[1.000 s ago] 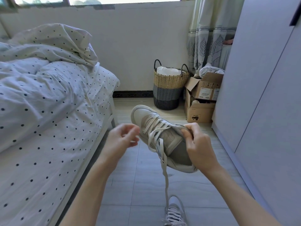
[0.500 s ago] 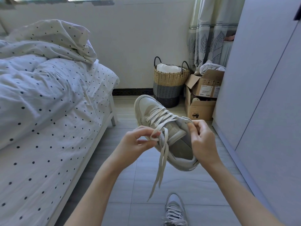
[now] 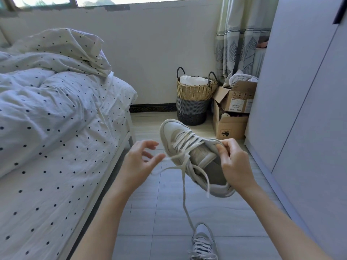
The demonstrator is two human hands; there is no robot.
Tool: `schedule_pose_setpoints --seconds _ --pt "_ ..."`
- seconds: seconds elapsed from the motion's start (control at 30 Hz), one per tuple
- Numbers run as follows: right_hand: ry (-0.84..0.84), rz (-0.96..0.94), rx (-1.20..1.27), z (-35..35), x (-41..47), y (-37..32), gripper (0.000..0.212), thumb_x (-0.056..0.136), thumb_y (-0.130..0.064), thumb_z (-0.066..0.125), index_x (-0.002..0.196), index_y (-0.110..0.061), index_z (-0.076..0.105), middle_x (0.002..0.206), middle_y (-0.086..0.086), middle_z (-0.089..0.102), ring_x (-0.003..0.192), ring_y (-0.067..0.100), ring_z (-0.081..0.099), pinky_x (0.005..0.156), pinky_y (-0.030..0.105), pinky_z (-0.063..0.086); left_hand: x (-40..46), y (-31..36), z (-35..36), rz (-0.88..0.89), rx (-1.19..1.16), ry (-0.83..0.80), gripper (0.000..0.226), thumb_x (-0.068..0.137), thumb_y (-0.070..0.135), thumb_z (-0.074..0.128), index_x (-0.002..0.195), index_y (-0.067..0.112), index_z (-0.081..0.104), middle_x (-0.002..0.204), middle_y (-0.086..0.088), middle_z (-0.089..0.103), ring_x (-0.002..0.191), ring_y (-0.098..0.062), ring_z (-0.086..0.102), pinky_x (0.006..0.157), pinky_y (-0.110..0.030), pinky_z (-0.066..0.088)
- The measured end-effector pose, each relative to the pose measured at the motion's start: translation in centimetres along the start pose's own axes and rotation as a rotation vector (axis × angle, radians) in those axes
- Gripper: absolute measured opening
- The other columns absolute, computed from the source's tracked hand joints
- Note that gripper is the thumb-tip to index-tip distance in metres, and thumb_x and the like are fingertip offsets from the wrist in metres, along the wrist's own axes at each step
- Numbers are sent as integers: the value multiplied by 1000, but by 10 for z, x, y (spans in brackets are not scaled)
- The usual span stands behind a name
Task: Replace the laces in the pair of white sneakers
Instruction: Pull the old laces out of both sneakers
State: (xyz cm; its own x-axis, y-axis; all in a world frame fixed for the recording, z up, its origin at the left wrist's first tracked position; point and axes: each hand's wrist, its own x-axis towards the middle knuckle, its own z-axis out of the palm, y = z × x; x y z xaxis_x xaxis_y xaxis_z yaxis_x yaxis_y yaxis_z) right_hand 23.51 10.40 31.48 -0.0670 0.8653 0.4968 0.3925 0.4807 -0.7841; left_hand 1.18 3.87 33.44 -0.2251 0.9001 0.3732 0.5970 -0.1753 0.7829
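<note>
Two sneakers show: a second sneaker sits on the floor at the frame's bottom edge; above it, mid-frame, the right hand pinches the raised sneaker at its tongue, while the left hand, fingers spread loosely, has the limp lace running off its fingertips; the flat lace looks soft and slippery, best pinched near its tip; the shoe seems light, stiff at the collar.

— What's on the left?
— A bed with white, dark-dotted bedding, under a bright window.
— And the far wall?
— A woven two-tone basket, brown cardboard boxes, a leaf-patterned curtain, pale grey floor tiles.
</note>
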Motion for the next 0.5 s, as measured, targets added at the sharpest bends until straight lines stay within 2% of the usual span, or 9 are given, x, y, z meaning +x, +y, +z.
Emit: schedule_pose_setpoints --seconds 0.03,0.1,0.23,0.37,0.43,0.5 --pt "17 25 15 -1 0 0 10 95 -14 50 87 -14 55 57 -7 49 51 -2 47 49 13 36 -1 1 2 58 53 -15 28 78 22 71 98 33 55 99 15 54 88 -3 56 74 -15 45" --pt "32 53 48 -2 0 -2 11 95 -16 50 87 -14 56 62 -4 52 54 -1 48 52 14 38 -4 10 7 182 95 -6 29 79 18 71 91 39 55 98 20 53 95 -1 51 82 -14 40" --pt "30 103 109 -3 0 -7 12 96 -19 49 88 -15 57 73 1 59 64 6 52 57 14 40 -8 18 16 279 120 -129 15 84 12 66 87 26 67 86 16 64 85 -3 53 75 -7 37" --pt "36 128 152 -3 0 -8 14 96 -20 48 90 -13 58 76 2 61 68 7 53 59 12 40 -10 19 23 199 82 -198 6 84 16 66 90 18 66 77 10 65 75 -3 57 69 -7 40" --pt "33 119 154 -3 0 -9 13 96 -20 48 89 -14 58 75 3 60 65 6 51 58 14 40 -9 20 21 169 49 -184 1 84 18 66 84 19 66 68 6 64 65 -5 58 62 -10 42" --pt "28 89 120 -3 0 -9 12 96 -20 48 88 -17 57 72 1 59 61 3 50 57 15 40 -5 18 15 134 59 -48 8 87 16 62 79 19 63 65 2 61 58 -8 55 56 -12 42"
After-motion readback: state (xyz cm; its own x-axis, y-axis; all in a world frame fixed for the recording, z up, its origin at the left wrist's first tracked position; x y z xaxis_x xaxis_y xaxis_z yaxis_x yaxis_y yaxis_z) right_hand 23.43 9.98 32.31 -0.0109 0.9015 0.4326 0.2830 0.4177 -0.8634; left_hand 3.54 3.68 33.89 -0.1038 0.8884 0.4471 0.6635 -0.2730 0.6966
